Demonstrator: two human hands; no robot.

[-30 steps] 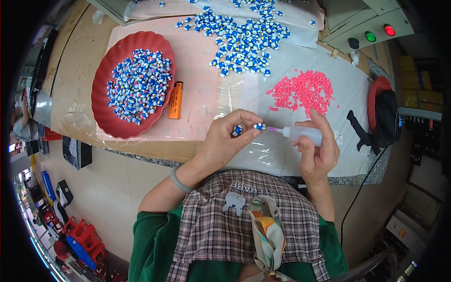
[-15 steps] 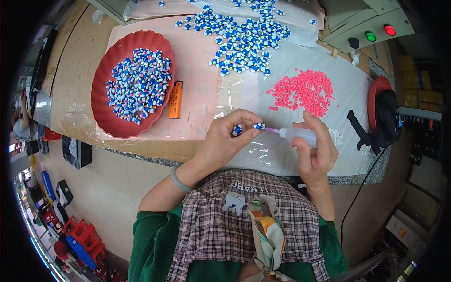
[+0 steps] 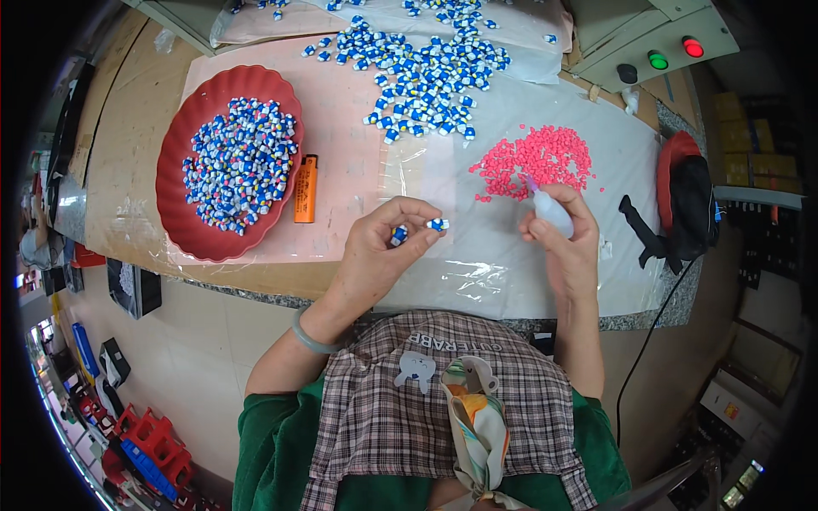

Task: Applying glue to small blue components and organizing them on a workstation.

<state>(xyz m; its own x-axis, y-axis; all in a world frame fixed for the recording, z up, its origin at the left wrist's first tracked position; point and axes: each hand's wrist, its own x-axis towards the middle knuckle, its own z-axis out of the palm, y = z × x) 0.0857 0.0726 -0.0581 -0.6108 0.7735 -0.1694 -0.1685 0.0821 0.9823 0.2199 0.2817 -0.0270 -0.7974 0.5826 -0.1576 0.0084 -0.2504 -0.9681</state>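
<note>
Between the thumb and fingertips of my left hand is a small blue-and-white piece. A second blue-and-white piece is tucked in the curl of the same hand's fingers. My right hand grips a small whitish squeeze bottle, tilted with its thin purple tip upward and away from me. That tip is at the near edge of a scattered heap of tiny pink bits on the plastic-covered table; whether it touches one I cannot tell.
On the left stands a red scalloped tray full of blue-and-white pieces, beside an orange oblong object. More such pieces lie spread at the back. A box with buttons is far right; a black cloth lies near the right edge.
My right hand has swung the bottle's tip from the piece in my left hand over to the pink bits. My left hand still holds both pieces; the whole view has shifted slightly.
</note>
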